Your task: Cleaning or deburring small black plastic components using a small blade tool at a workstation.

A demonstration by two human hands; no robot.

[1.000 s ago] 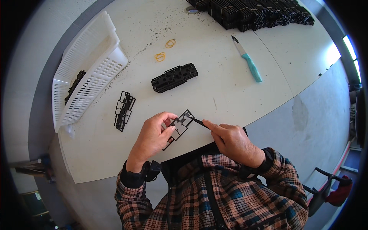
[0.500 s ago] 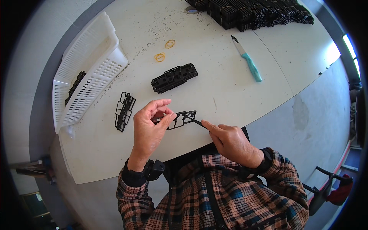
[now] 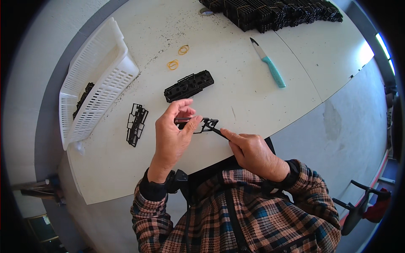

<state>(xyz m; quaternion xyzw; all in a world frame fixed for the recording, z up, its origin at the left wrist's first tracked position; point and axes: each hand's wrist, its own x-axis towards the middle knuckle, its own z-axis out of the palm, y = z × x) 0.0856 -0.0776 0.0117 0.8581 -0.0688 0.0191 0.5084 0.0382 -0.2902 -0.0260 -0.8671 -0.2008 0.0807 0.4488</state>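
My left hand pinches an open black plastic frame between thumb and fingers, holding it above the table near its front edge. Closed around a slim dark tool is my right hand, index finger stretched along it. The tool's tip meets the right end of the frame; its exact kind is hidden by the grip. Just beyond my left hand lies a stack of black frames. Another black frame or small pile rests to the left of that hand.
A white perforated basket with black parts inside stands at the left. Yellow rubber bands and a turquoise-handled knife lie farther back. Bundled black frames line the far edge beside a tape roll. Dark crumbs dot the white table.
My left hand has shifted a little to the right, and the frame in it has tilted. The tool in my right hand stays at the frame's right end.
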